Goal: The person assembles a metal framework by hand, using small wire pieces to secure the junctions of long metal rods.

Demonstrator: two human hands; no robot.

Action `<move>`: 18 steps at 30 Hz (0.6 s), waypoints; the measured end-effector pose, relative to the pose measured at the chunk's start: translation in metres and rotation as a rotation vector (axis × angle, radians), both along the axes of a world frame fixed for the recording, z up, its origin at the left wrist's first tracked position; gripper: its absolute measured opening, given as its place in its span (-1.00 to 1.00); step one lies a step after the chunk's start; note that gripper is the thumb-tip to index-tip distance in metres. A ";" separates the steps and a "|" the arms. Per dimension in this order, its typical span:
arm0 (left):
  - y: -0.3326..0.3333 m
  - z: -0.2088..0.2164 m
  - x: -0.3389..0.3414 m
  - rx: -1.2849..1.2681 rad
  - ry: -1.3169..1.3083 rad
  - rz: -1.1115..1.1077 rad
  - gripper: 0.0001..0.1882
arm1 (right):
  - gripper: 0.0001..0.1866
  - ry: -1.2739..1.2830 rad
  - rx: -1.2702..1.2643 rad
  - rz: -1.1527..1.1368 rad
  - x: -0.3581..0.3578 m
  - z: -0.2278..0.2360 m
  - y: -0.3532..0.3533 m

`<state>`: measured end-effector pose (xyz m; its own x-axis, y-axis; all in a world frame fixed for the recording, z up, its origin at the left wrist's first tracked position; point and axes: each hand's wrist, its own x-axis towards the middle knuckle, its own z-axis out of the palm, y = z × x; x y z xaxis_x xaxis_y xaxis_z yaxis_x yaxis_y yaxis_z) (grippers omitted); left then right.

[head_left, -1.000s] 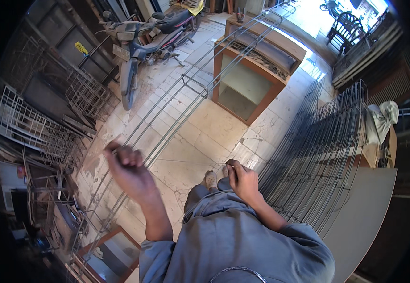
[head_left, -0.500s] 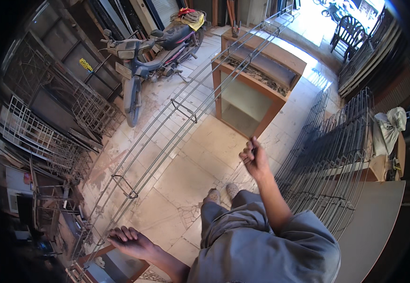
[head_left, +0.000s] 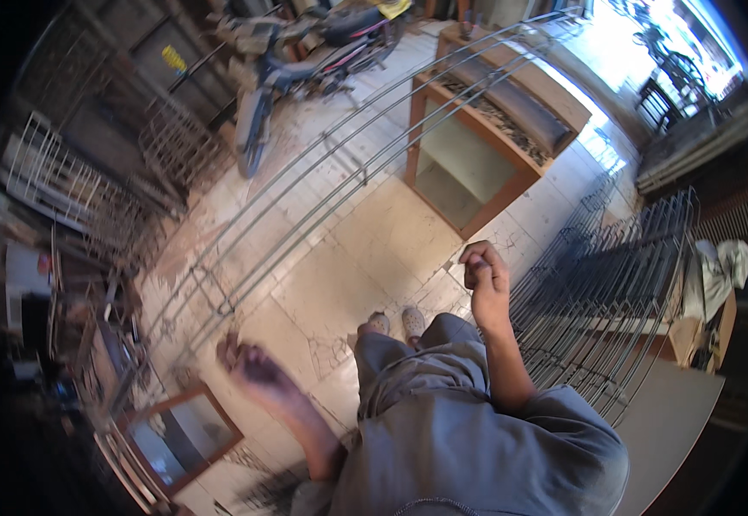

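Observation:
A long cage of thin metal rods (head_left: 307,196), joined by small rectangular wire ties, runs from the lower left to the upper right. Its far part lies across a wooden cabinet (head_left: 518,181) with a glass front. My left hand (head_left: 262,374) is beside the cage's near end, smeared by motion; its finger shape and any contact with the rods cannot be made out. To the right of the cage and apart from it, my right hand (head_left: 488,273) is raised with its fingers curled in. Whatever those fingers hold, if anything, is hidden.
Several similar wire cages (head_left: 593,301) are stacked at my right beside a grey panel (head_left: 679,421). A motorbike (head_left: 283,73) stands at the back left. Metal grilles (head_left: 64,185) lean along the left side. A wood-framed glass piece (head_left: 180,439) is at the lower left.
My left hand has moved up and rightward, away from the lower left corner. My right hand has curled its fingers more. The view has shifted, showing more of the framed glass piece.

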<state>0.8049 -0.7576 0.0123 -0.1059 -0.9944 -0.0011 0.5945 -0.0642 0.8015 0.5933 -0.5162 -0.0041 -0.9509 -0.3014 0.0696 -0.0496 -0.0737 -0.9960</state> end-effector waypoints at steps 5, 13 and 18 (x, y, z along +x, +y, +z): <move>0.024 0.017 -0.087 0.037 0.149 -0.461 -0.53 | -0.80 0.184 0.268 0.322 0.043 0.020 -0.025; 0.009 0.024 -0.094 0.079 0.403 -0.523 -0.64 | -0.72 0.075 0.278 0.416 0.088 -0.006 -0.032; 0.004 0.015 -0.095 0.071 0.347 -0.467 -0.68 | -0.68 0.082 0.314 0.415 0.092 -0.005 -0.023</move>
<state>0.7103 -0.7540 0.0273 -0.5387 -0.8412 0.0465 0.7174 -0.4290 0.5489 0.6852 -0.5389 -0.0087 -0.7424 -0.6698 -0.0150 -0.1586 0.1974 -0.9674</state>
